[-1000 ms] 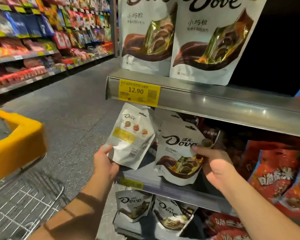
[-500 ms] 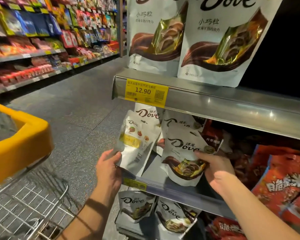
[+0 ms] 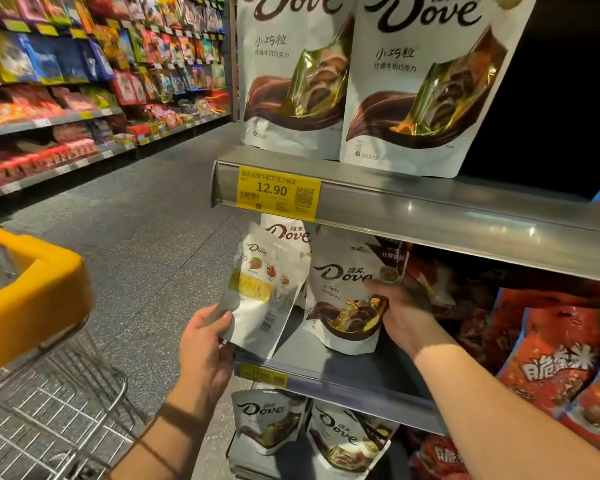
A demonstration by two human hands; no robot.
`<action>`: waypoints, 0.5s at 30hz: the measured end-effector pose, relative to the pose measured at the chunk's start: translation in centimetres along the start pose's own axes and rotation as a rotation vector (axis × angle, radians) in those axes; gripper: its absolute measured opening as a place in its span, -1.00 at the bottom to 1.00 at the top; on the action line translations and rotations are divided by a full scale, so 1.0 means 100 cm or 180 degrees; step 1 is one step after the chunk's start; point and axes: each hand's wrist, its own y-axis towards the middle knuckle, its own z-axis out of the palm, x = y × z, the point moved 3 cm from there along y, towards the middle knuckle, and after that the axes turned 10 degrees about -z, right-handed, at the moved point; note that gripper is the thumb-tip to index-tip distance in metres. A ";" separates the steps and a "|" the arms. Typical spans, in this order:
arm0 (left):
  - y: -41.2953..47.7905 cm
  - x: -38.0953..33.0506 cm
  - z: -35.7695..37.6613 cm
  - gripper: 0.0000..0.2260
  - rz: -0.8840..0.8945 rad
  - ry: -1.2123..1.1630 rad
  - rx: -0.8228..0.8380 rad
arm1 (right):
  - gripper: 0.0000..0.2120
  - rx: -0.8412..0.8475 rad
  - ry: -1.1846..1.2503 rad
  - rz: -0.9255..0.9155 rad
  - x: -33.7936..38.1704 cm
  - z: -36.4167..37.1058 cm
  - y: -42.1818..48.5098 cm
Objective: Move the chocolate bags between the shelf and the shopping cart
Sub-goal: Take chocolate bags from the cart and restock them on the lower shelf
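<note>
Grip closed on both sides, one chocolate bag per hand at the middle shelf (image 3: 343,374).
Left hand (image 3: 205,344) pinches only the bottom corner of the back-facing bag (image 3: 264,296); right hand (image 3: 400,317) wraps the edge of the front-facing bag (image 3: 340,299) standing on the shelf. That corner pinch looks sketchy, it could slip before reaching the cart (image 3: 32,289) on the left, and tugging the other may topple bags (image 3: 286,233) behind it.

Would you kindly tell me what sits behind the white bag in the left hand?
Another Dove bag stands behind the white bag gripped by the left hand; only its top logo shows, the rest is covered.
</note>
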 end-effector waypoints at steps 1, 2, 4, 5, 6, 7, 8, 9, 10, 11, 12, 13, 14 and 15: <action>0.000 -0.001 0.000 -0.83 -0.0015 -0.0016 0.0005 | -0.58 0.0010 -0.0013 0.0017 0.000 0.000 0.001; -0.001 -0.002 -0.001 -0.83 -0.0036 -0.0039 0.0024 | -0.59 0.0018 -0.0001 0.0026 -0.001 0.000 0.003; -0.001 -0.003 -0.003 -0.85 -0.0113 -0.0129 0.0068 | -0.61 0.0033 0.0077 0.0051 -0.003 -0.001 0.003; -0.001 -0.003 -0.004 -0.85 -0.0162 -0.0197 0.0069 | -0.60 0.0047 0.0108 0.0058 -0.004 -0.003 0.003; -0.001 -0.004 -0.006 -0.85 -0.0203 -0.0271 0.0046 | -0.59 0.0096 0.0108 0.0057 -0.005 -0.004 0.001; 0.000 -0.005 -0.009 -0.85 -0.0235 -0.0329 0.0019 | -0.59 0.0163 0.0091 0.0052 -0.006 -0.006 -0.002; 0.002 -0.005 -0.012 -0.84 -0.0256 -0.0368 -0.0001 | -0.60 0.0211 0.0055 0.0034 -0.007 -0.008 -0.005; 0.002 -0.005 -0.014 -0.84 -0.0272 -0.0407 -0.0014 | -0.62 0.0239 0.0030 0.0016 -0.008 -0.012 -0.010; 0.001 -0.006 -0.015 -0.83 -0.0279 -0.0454 -0.0029 | -0.62 0.0261 0.0007 -0.0022 -0.010 -0.015 -0.013; -0.001 -0.006 -0.015 -0.83 -0.0273 -0.0499 -0.0042 | -0.61 0.0305 -0.0013 -0.0098 -0.011 -0.018 -0.016; -0.003 -0.007 -0.014 -0.83 -0.0273 -0.0531 -0.0051 | -0.58 0.0327 -0.0059 -0.0199 -0.013 -0.021 -0.018; -0.006 -0.007 -0.011 -0.83 -0.0268 -0.0557 -0.0074 | -0.54 0.0284 -0.0123 -0.0282 -0.015 -0.024 -0.019; -0.010 -0.007 -0.009 -0.83 -0.0263 -0.0577 -0.0087 | -0.50 0.0167 -0.0233 -0.0336 -0.015 -0.025 -0.022; -0.014 -0.008 -0.007 -0.83 -0.0237 -0.0579 -0.0099 | -0.49 -0.0025 -0.0417 -0.0363 -0.014 -0.026 -0.025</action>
